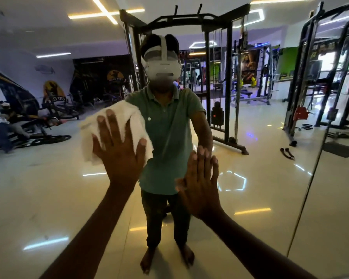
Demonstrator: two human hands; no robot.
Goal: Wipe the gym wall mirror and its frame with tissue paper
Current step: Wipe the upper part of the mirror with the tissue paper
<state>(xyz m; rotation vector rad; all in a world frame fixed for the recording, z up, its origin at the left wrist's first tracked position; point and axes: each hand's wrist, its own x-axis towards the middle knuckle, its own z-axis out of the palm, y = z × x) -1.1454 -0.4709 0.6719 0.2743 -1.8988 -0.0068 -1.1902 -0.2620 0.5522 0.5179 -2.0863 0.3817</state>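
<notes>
The left hand (120, 150), fingers spread flat, presses the tissue paper (117, 119) against the mirror (48, 198); bare glass stretches left of it. Just beside, lower, the right hand (201, 184) lies flat, fingers together. Further right runs a vertical mirror seam (314, 168).

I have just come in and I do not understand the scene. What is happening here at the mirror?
A person is cleaning the gym wall mirror. The left hand presses a wad of white tissue paper flat against the glass with its fingers spread. The right hand holds nothing and rests open on the glass beside it, apparently for support. The mirror shows the person's reflection and gym machines behind. A vertical seam between mirror panels runs to the right.
</notes>
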